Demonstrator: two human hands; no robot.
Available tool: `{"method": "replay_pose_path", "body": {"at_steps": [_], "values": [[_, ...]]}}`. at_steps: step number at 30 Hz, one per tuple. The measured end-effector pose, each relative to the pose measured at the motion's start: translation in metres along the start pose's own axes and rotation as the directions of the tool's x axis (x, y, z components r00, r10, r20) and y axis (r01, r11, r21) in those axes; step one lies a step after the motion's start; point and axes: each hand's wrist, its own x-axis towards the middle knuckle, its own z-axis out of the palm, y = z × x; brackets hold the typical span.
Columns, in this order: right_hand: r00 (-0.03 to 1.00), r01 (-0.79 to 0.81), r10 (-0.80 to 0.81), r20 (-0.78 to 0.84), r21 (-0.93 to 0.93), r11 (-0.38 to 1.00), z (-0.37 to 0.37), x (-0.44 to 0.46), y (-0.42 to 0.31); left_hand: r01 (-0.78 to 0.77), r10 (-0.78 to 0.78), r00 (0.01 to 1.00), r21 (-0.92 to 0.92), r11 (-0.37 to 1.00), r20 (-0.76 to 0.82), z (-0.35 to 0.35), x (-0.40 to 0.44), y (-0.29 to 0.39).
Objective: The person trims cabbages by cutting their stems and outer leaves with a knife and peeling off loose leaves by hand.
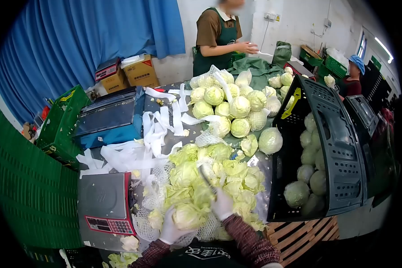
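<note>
My left hand (170, 228), in a white glove, is wrapped round the left side of a pale green cabbage (188, 216) at the table's near edge. My right hand (222, 204), also gloved, grips a knife (207, 177) whose blade points up and away over the leaves. Loose cabbage leaves (183, 173) lie heaped beyond both hands. White foam netting (146, 225) is beside and under the cabbage. Farther back, whole cabbages (240, 107) are piled, some in netting.
A scale (103, 201) stands at left, with white strips (154, 134) behind it. A tipped black crate (344, 147) of wrapped cabbages stands at right, above a wooden pallet (301, 236). Green crates (63, 129) line the left. One person (216, 40) stands across the table, another (352, 80) farther right.
</note>
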Motion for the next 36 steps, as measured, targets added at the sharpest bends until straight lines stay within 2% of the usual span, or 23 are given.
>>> {"method": "replay_pose_path", "body": {"at_steps": [2,4,6,8,9,12,14,15,16,17,19,23,24,25,26,27,28,29,31,32,33,35,36], "values": [[0.998,-0.059,0.058,-0.028,-0.011,0.998,-0.017,0.019,0.007,0.015,-0.019,0.999,-0.122,0.992,-0.035,-0.012,-0.011,-0.01],[0.875,0.284,-0.352,-0.331,-0.236,0.929,-0.041,0.015,-0.013,0.022,-0.01,0.997,-0.167,0.986,0.076,-0.029,-0.023,-0.013],[0.903,0.38,-0.406,-0.137,-0.184,0.907,-0.045,-0.009,-0.038,0.042,-0.03,0.999,-0.297,0.954,0.045,-0.026,-0.025,-0.006],[0.884,0.463,-0.454,0.112,-0.063,0.884,-0.04,-0.042,-0.075,0.137,-0.137,0.991,-0.067,0.988,0.013,-0.023,-0.016,0.01],[0.863,0.471,-0.461,0.207,0.001,0.882,-0.033,-0.054,-0.088,0.133,-0.133,0.991,-0.07,0.989,0.012,-0.015,-0.016,0.011],[0.887,0.407,-0.391,0.247,-0.016,0.913,0.005,-0.052,-0.078,0.122,-0.126,0.991,0.105,0.987,0.034,0.0,-0.02,0.013],[0.925,0.36,-0.329,0.189,-0.159,0.92,0.033,-0.022,-0.031,-0.119,0.128,0.991,0.224,0.967,-0.027,-0.003,-0.023,0.02],[0.97,0.201,-0.188,0.154,-0.077,0.977,0.02,-0.01,-0.014,-0.116,0.125,0.992,0.225,0.967,-0.026,-0.003,-0.028,0.017],[0.99,0.044,-0.045,0.13,0.009,0.999,0.004,0.004,-0.003,0.022,-0.023,0.995,-0.016,1.0,-0.093,-0.002,-0.034,0.009],[0.989,0.053,-0.054,0.135,0.009,0.999,-0.008,0.003,-0.008,0.145,-0.183,0.975,-0.264,0.954,-0.125,-0.003,-0.038,0.002],[0.908,0.279,-0.319,-0.271,-0.176,0.944,-0.032,-0.016,-0.022,0.227,-0.25,0.967,-0.286,0.931,-0.047,-0.013,-0.043,-0.017],[0.882,0.43,-0.449,-0.146,-0.144,0.891,-0.021,-0.061,-0.049,0.328,-0.303,0.945,-0.333,0.884,0.125,-0.035,-0.022,-0.004],[0.911,0.412,-0.413,-0.004,-0.05,0.91,-0.009,-0.063,-0.047,0.324,-0.298,0.946,-0.325,0.888,0.13,-0.038,-0.021,-0.005],[0.913,0.381,-0.383,0.141,0.042,0.924,0.002,-0.064,-0.042,0.381,-0.345,0.924,-0.474,0.794,0.166,-0.041,-0.02,-0.008],[0.913,0.383,-0.386,0.127,0.051,0.922,0.01,-0.058,-0.024,0.423,-0.382,0.901,-0.605,0.675,0.204,-0.046,-0.018,-0.012],[0.963,0.16,-0.159,0.217,0.014,0.987,0.014,-0.046,0.002,0.414,-0.374,0.906,-0.596,0.688,0.197,-0.047,-0.021,-0.022],[0.952,-0.062,0.072,0.298,-0.042,0.997,0.014,-0.036,0.018,0.446,-0.483,0.84,-0.82,0.358,0.247,-0.046,-0.031,-0.038],[0.954,-0.046,0.053,0.296,-0.03,0.998,0.001,-0.033,0.013,0.379,-0.552,0.766,-0.925,-0.028,0.33,-0.049,-0.032,-0.041],[0.984,0.16,-0.171,0.056,0.159,0.974,-0.032,-0.041,-0.01,0.365,-0.504,0.811,-0.93,0.039,0.297,-0.062,-0.027,-0.04],[0.948,0.3,-0.313,0.058,0.159,0.941,-0.045,-0.042,-0.035,0.36,-0.445,0.849,-0.929,0.09,0.286,-0.067,-0.021,-0.035],[0.894,0.432,-0.444,0.061,0.154,0.889,-0.056,-0.047,-0.067,0.336,-0.314,0.917,-0.901,0.274,0.246,-0.067,-0.013,-0.035],[0.798,0.557,-0.584,0.151,0.184,0.81,-0.07,-0.065,-0.117,0.415,-0.341,0.893,-0.831,0.37,0.294,-0.065,0.006,-0.033],[0.801,0.56,-0.584,0.136,0.176,0.809,-0.067,-0.065,-0.123,0.355,-0.344,0.909,-0.871,0.339,0.237,-0.071,0.017,0.008]]}}
